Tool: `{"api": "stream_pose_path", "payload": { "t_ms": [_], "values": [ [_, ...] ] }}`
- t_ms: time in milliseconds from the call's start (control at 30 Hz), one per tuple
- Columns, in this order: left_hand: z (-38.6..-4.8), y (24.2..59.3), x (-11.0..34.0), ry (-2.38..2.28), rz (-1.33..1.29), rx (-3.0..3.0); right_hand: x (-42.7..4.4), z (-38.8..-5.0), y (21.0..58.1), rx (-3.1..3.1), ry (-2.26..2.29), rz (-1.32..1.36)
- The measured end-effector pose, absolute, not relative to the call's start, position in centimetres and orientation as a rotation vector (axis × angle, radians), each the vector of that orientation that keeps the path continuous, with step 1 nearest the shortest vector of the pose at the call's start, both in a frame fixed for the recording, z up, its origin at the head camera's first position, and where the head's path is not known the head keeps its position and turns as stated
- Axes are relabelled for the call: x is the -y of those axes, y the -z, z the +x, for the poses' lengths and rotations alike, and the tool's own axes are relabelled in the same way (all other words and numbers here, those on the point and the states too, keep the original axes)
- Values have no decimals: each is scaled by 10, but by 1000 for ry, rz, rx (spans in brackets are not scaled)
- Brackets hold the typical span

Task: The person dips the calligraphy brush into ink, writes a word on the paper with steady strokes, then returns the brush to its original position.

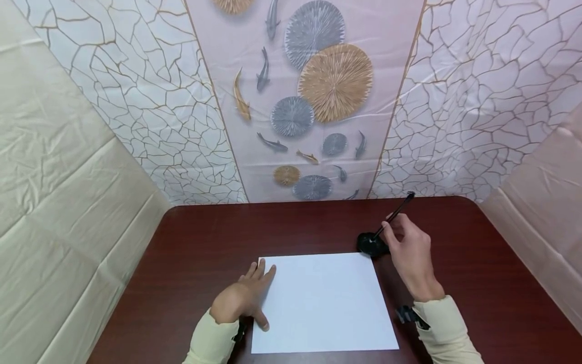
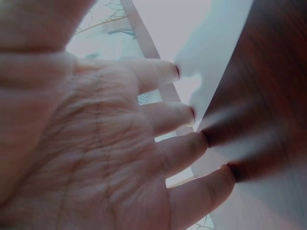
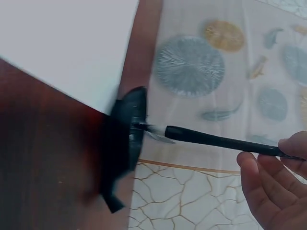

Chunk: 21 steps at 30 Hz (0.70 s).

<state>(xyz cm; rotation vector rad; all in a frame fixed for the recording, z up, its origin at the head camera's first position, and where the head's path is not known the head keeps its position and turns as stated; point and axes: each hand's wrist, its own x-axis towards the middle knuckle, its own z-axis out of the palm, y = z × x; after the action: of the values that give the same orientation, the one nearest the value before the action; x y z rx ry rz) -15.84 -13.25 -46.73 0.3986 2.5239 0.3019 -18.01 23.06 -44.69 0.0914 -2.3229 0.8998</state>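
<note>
A white sheet of paper (image 1: 325, 303) lies on the dark red table. My left hand (image 1: 245, 296) rests at its left edge with fingers spread; in the left wrist view the straight fingertips (image 2: 199, 140) touch down around the paper's corner. My right hand (image 1: 411, 250) pinches a black brush (image 1: 397, 212) by its handle between thumb and fingers. The brush slants, its bristles down in a small black ink dish (image 1: 370, 245) at the paper's far right corner. In the right wrist view the brush (image 3: 211, 138) meets the dish (image 3: 127, 139), and its bristles look partly pale.
The brown table (image 1: 204, 237) extends around the paper on all sides. Behind it hangs a patterned cloth (image 1: 336, 83) with gold and grey discs and fish. Cream fabric walls (image 1: 68, 202) stand to the left and right.
</note>
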Motion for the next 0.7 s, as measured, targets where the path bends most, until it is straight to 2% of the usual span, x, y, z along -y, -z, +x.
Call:
{"api": "stream_pose_path", "payload": {
  "t_ms": [700],
  "values": [
    [-158, 467, 132, -283, 405, -2521, -231, -177, 449, 2353, -881, 107]
  ]
}}
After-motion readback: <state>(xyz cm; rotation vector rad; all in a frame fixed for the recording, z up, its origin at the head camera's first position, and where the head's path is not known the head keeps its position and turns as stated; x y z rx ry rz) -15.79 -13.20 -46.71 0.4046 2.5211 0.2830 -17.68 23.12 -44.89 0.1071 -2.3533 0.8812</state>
